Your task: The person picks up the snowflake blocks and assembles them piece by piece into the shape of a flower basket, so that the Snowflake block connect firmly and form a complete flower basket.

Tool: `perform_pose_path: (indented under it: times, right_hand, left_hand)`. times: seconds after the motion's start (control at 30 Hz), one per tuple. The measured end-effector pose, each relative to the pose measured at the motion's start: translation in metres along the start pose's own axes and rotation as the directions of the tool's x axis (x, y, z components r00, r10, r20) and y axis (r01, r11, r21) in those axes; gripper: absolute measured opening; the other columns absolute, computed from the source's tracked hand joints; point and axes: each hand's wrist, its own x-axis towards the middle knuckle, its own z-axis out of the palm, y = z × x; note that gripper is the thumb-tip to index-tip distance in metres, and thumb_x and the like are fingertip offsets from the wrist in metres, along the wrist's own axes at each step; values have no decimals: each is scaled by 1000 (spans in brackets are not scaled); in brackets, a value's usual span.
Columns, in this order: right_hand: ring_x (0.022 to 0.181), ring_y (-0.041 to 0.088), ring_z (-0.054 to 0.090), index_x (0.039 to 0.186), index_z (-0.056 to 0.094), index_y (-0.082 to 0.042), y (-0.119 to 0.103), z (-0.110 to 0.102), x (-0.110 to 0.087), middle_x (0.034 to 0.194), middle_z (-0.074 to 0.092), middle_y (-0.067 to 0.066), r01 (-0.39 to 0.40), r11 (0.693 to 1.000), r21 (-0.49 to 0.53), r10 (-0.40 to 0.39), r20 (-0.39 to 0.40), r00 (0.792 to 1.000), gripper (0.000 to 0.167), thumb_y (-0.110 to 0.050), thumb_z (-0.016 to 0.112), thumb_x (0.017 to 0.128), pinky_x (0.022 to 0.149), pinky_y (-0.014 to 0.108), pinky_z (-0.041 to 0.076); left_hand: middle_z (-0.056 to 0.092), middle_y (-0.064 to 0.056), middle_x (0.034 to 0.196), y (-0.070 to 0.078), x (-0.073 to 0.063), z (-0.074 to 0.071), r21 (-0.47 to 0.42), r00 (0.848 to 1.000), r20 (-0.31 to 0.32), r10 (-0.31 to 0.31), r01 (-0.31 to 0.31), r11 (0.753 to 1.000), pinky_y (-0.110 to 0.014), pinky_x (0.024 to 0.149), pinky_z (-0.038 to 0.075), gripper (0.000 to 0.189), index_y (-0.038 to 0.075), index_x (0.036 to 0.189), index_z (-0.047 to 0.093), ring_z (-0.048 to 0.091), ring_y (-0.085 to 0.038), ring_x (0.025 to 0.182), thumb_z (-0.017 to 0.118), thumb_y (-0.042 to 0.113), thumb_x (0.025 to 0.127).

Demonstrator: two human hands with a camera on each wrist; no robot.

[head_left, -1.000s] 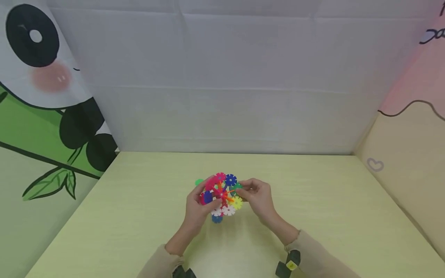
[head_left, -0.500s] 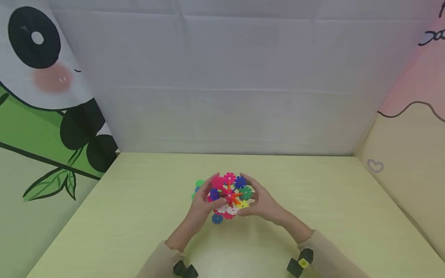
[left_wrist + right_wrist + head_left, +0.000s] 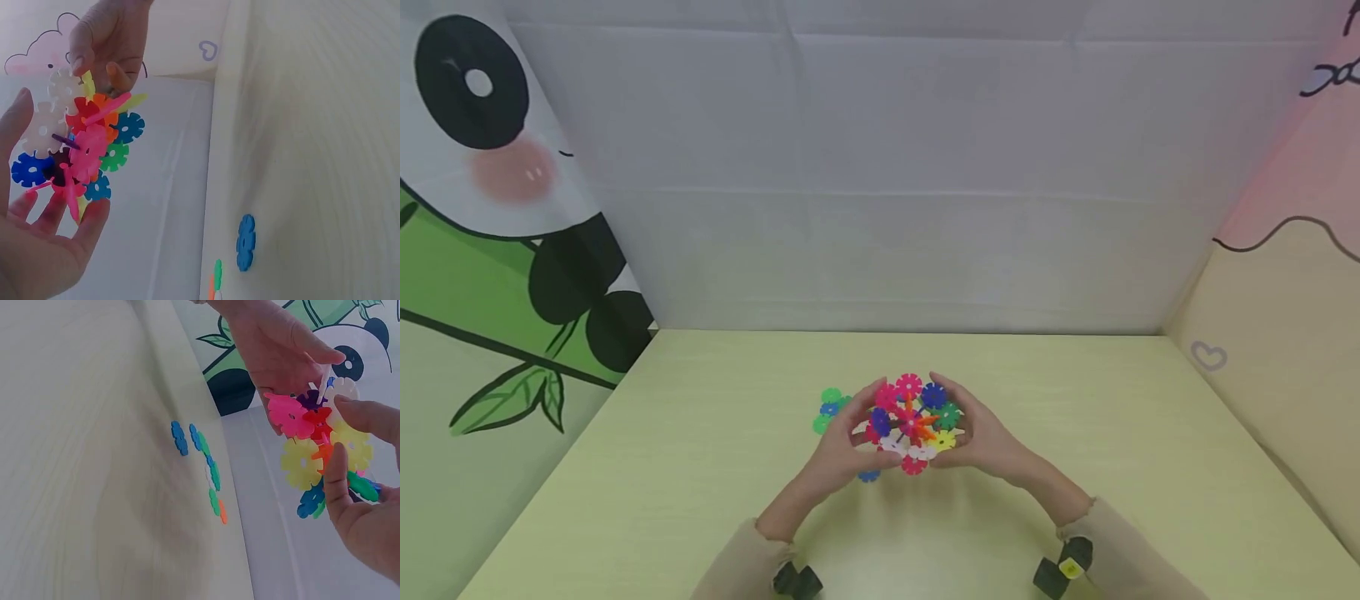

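A ball of interlocking plastic snowflake discs is held up over the table between both hands. Pink, red, orange, yellow, white, green and blue discs point out from it on all sides. My left hand grips its left side, the thumb in front and low, the fingers reaching behind. On the other side my right hand curls round the yellow and green discs, its thumb near the lower edge. The left wrist view shows left fingertips against the lower discs. In the right wrist view, right fingers and thumb surround a yellow disc.
A loose blue disc lies on the pale table below my left hand. Farther back, green and blue discs lie partly behind that hand; the right wrist view also shows an orange disc. A white wall stands behind.
The disc ball has shifted to the right with both hands. My right hand has gone from pinching at its right edge to spreading round that side. More of the loose green and blue discs shows.
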Motion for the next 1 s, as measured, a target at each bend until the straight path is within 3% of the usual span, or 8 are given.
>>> perform_pose_path:
  times: [0.07,0.17,0.33,0.43,0.57,0.7,0.87,1.0]
  right_hand:
    - [127,42,38,151,20,-11,1,-1,-1,148,28,18,5,1000,-10,-5,-6,1000,96,3,77,76,82,38,53]
    - [125,45,39,151,18,-9,3,-3,-1,148,25,21,9,1000,-5,-9,-7,1000,94,3,75,77,82,39,53]
    - [124,48,41,151,18,-7,8,-2,0,148,23,24,1,1000,-7,-1,-52,999,93,7,73,78,82,38,53]
    - [124,48,41,151,18,-6,10,-1,0,148,24,24,-9,1000,6,10,-87,996,92,8,72,79,82,37,52]
    - [124,47,40,151,19,-6,14,-2,0,149,23,24,-18,999,40,23,-128,992,90,10,70,79,83,36,52]
    - [129,46,35,150,22,-4,18,-7,1,151,21,22,-28,996,90,43,-168,985,83,11,65,80,88,39,50]
    - [134,47,26,148,26,-2,25,-17,7,153,19,21,-48,996,68,61,-203,977,74,8,61,83,98,48,41]
    - [130,45,34,147,29,-3,29,-23,10,151,24,21,-98,995,36,104,-286,953,70,8,59,85,98,48,40]
  left_hand:
    - [43,-15,139,1,0,1,114,999,-37,26,-22,993,-51,97,40,81,9,147,34,38,-33,127,78,8,78]
    - [46,-11,137,0,0,2,264,995,-90,53,-27,964,-56,97,38,80,11,144,41,38,-31,127,82,16,75]
    - [53,-7,128,-5,5,1,383,986,-121,114,-60,922,-48,87,47,79,13,140,48,46,-27,116,86,20,71]
    - [56,-9,126,-8,11,0,362,986,-96,135,-92,928,-38,79,51,77,9,140,48,52,-25,105,85,16,73]
    - [53,-14,130,-13,18,-1,281,992,-66,107,-84,956,-30,73,54,76,5,141,44,56,-26,97,82,9,75]
    - [50,-17,133,-16,24,3,235,996,-76,39,-20,972,-30,73,55,76,5,143,41,57,-28,99,80,8,77]
    - [48,-20,135,-20,35,10,160,989,-147,-32,55,986,-31,71,55,73,5,141,42,59,-29,95,79,6,78]
    - [47,-21,135,-23,47,17,124,987,-149,-52,71,990,-33,71,55,72,4,141,42,59,-31,96,77,4,79]
